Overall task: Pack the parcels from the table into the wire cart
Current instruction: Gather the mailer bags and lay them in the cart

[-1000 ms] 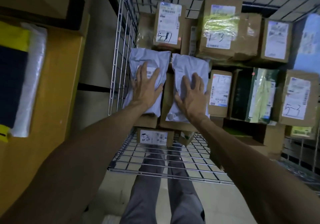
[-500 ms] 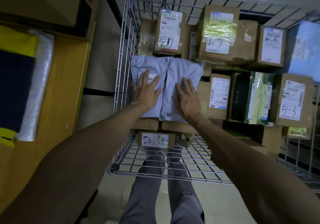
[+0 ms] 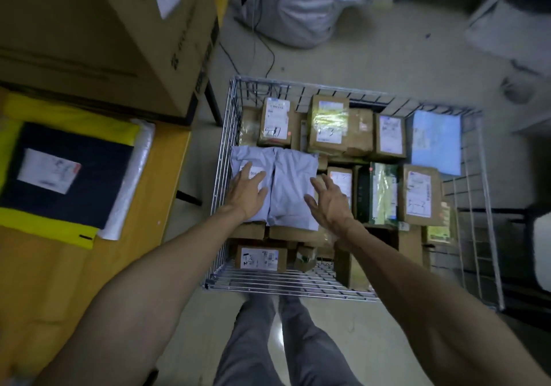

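Head: two grey mailers [image 3: 293, 188] side by side, wire cart [image 3: 298, 284].

Dim room, pale floor [image 3: 372, 57], orange wooden table [image 3: 167, 159] at left, bulging white sack [image 3: 313, 6] on the floor beyond, thin black cable [image 3: 272, 57] trailing beside it.
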Tool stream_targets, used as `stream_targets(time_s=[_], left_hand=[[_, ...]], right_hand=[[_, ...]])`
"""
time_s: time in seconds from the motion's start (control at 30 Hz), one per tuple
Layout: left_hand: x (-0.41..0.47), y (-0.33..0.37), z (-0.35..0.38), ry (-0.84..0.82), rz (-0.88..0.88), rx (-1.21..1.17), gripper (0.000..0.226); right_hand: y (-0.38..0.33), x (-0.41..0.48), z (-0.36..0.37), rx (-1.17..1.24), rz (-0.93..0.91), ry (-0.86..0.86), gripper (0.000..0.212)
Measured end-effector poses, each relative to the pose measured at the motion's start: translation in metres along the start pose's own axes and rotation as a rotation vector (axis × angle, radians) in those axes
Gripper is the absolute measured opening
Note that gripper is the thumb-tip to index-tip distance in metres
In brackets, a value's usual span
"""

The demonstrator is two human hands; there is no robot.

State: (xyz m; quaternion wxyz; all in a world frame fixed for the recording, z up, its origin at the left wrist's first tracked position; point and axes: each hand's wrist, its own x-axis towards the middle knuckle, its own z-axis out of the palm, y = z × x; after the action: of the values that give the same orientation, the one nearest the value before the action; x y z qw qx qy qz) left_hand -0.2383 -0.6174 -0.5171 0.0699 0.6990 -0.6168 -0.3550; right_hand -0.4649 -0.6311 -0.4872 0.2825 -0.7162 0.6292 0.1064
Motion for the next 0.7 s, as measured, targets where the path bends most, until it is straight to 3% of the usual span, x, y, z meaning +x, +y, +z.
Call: stream_targets(time_s=[0.3, 0.4, 0.57, 0.7], left_hand=[[-0.075, 0.072, -0.075, 0.177, -0.015, -0.104, 0.054], [-0.099, 0.085, -0.094, 0.263, -0.030, -0.078, 0.056], [-0.145, 0.114, -0.114, 0.410, -0.114, 0.036, 0.056], [-0.187, 0.131, -0.123, 0.501, -0.183, 0.046, 0.059]], right_hand=[[-0.014, -0.049, -0.089, 0.075, -0.065, 0.144, 0.063], [-0.008, -0.040, -0.104, 0.021, -0.121, 0.129, 0.089], [-0.022, -0.077, -0.156, 0.051, -0.276, 0.200, 0.063], [-0.024, -0.096, -0.175, 0.051, -0.390, 0.208, 0.061]])
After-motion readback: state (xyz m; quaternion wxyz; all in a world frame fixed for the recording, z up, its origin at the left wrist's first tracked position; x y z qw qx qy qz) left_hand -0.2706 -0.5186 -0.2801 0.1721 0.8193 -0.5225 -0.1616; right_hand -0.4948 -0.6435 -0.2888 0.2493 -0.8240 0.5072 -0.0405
